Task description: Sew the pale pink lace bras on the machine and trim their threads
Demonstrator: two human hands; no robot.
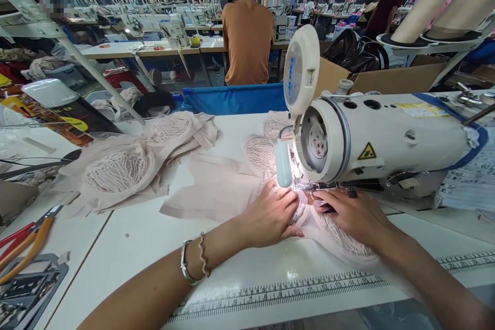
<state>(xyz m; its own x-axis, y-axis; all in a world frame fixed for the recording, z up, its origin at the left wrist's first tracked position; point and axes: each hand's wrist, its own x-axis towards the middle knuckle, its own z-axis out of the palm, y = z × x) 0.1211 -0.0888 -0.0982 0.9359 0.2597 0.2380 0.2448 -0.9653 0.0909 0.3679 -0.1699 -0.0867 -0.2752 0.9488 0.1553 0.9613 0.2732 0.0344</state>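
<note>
A white sewing machine (390, 129) stands at the right, its round end cover swung up and its work light shining near the needle area. Under it lies a pale pink lace garment piece (344, 237), with cup-like shapes that look like bra cups. My left hand (273, 214) presses and gathers the piece left of the needle area, fingers bent and thumb stretched towards me. Just right of the needle, my right hand (353, 219) has its fingers curled on the piece's edge. A small dark object shows beneath those fingers; its kind is unclear. The needle tip is hidden.
More lace pieces (119, 170) are piled at the left. Orange-handled pliers (34, 247) and a metal parts tray (34, 289) lie at the near left, a spray can (73, 105) behind. A ruler strip (278, 294) runs along the front edge. A seated person (247, 31) is ahead.
</note>
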